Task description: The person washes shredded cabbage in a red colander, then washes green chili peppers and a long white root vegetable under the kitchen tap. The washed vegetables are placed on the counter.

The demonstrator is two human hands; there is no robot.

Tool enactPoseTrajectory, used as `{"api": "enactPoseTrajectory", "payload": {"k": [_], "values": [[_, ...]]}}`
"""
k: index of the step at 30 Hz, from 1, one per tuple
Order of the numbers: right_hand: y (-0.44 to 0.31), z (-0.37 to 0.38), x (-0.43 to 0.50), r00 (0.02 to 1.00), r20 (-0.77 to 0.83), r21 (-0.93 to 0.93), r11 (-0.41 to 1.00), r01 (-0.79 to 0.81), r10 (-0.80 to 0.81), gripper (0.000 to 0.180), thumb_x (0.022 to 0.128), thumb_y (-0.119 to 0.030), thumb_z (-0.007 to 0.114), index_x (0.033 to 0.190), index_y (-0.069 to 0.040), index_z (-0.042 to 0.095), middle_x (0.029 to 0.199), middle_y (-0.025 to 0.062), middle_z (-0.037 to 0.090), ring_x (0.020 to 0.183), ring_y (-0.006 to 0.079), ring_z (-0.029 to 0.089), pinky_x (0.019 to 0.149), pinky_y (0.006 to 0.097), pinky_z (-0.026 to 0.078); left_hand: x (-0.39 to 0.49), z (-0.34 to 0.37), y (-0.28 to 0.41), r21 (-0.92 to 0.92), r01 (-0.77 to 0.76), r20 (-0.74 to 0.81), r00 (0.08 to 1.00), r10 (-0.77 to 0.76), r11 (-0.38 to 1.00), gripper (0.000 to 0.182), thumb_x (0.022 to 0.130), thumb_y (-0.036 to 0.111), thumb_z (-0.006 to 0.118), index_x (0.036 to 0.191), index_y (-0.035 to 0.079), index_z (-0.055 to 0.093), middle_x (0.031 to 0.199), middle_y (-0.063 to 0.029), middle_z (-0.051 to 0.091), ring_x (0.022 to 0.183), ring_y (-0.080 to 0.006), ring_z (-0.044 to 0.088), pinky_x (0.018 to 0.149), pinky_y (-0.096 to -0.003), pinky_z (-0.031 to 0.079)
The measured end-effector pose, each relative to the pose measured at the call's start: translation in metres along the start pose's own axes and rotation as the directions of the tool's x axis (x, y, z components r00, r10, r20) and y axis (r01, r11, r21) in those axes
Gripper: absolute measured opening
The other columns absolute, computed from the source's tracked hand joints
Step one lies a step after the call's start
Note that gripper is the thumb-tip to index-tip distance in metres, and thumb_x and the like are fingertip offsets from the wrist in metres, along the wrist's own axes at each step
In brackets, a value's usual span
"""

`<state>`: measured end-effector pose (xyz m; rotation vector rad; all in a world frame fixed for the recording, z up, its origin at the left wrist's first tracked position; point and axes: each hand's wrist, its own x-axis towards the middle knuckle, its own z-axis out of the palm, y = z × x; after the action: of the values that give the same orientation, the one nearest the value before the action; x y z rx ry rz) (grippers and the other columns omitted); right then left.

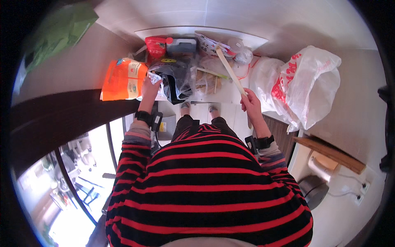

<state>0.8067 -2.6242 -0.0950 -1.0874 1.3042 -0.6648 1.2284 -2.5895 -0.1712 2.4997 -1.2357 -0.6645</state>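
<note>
My right hand (251, 103) grips a long pale stalk, apparently a large green onion (230, 70), its brownish root end pointing away from me. My left hand (150, 88) has its fingers closed on crinkled silvery packaging (155, 77). That packaging lies between an orange printed bag (125, 80) and a dark plastic bag (177, 81). Right of the dark bag, a clear plastic bag (202, 86) holds brownish contents I cannot make out. A thin green-and-white stalk (213, 73) rests across it.
A white shelf (226, 96) carries these things. Behind stand a red packet (155, 46), a grey container (182, 46) and clear plastic containers (243, 55). A large white plastic bag (321, 83) bulges at the right. A wooden board (330, 154) and wall sockets (361, 191) are lower right.
</note>
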Motion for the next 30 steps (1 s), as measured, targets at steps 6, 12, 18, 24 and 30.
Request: {"api": "enactPoseTrajectory", "payload": {"k": [6, 12, 18, 24, 30], "values": [[-0.021, 0.013, 0.031, 0.836, 0.548, 0.049, 0.995, -0.082, 0.042, 0.033, 0.090, -0.016, 0.050, 0.120, -0.002, 0.048, 0.071, 0.0013, 0.054, 0.053, 0.0068, 0.047, 0.047, 0.0206, 0.038, -0.123, -0.028, 0.047, -0.741, 0.117, 0.044, 0.991, -0.126, 0.661, 0.047, 0.086, 0.030, 0.055, 0.120, -0.002, 0.046, 0.116, -0.0179, 0.054, 0.104, -0.0252, 0.054, 0.084, -0.0353, 0.046], [-0.023, 0.071, -0.002, 0.350, 0.922, -0.113, 0.981, -0.158, 0.163, 0.031, 0.091, -0.018, 0.049, 0.119, -0.003, 0.048, 0.075, 0.0028, 0.056, 0.055, 0.0098, 0.050, 0.050, 0.0230, 0.041, -0.239, -0.070, 0.109, -0.923, -0.123, -0.131, 0.991, -0.002, -0.363, 0.031, 0.094, 0.017, 0.040, 0.116, -0.004, 0.044, 0.104, -0.0176, 0.058, 0.098, -0.0277, 0.057, 0.087, -0.0382, 0.045], [-0.019, 0.146, -0.084, 0.215, 0.975, -0.068, 0.838, 0.542, -0.060, 0.043, 0.084, -0.015, 0.060, 0.123, -0.002, 0.046, 0.093, 0.0034, 0.055, 0.076, 0.0101, 0.054, 0.070, 0.0222, 0.045, -0.362, -0.085, 0.082, -0.897, -0.369, -0.442, 0.760, -0.476, 0.243, 0.023, 0.096, 0.019, 0.037, 0.099, 0.000, 0.051, 0.069, -0.0009, 0.047, 0.065, -0.0096, 0.046, 0.063, -0.0222, 0.039], [-0.063, 0.215, -0.244, -0.362, 0.826, 0.559, 0.537, 0.632, -0.432, 0.067, 0.068, -0.003, 0.072, 0.127, -0.010, 0.042, 0.114, 0.0090, 0.047, 0.080, 0.0159, 0.054, 0.062, 0.0259, 0.047, -0.530, -0.066, 0.034, -0.728, -0.170, -0.651, 0.476, -0.592, 0.664, 0.015, 0.090, 0.013, 0.050, 0.098, 0.001, 0.051, 0.069, 0.0003, 0.048, 0.063, -0.0066, 0.044, 0.056, -0.0220, 0.038], [0.009, 0.214, -0.454, -0.725, 0.674, 0.625, 0.630, 0.461, -0.139, 0.036, 0.074, -0.005, 0.065, 0.108, -0.002, 0.055, 0.091, 0.0121, 0.059, 0.077, 0.0215, 0.061, 0.069, 0.0290, 0.049, -0.737, -0.007, 0.019, -0.867, -0.116, -0.484, 0.429, -0.763, 0.485, 0.016, 0.091, 0.022, 0.050, 0.091, 0.006, 0.052, 0.067, 0.0030, 0.049, 0.056, -0.0029, 0.040, 0.049, -0.0178, 0.033]]}}
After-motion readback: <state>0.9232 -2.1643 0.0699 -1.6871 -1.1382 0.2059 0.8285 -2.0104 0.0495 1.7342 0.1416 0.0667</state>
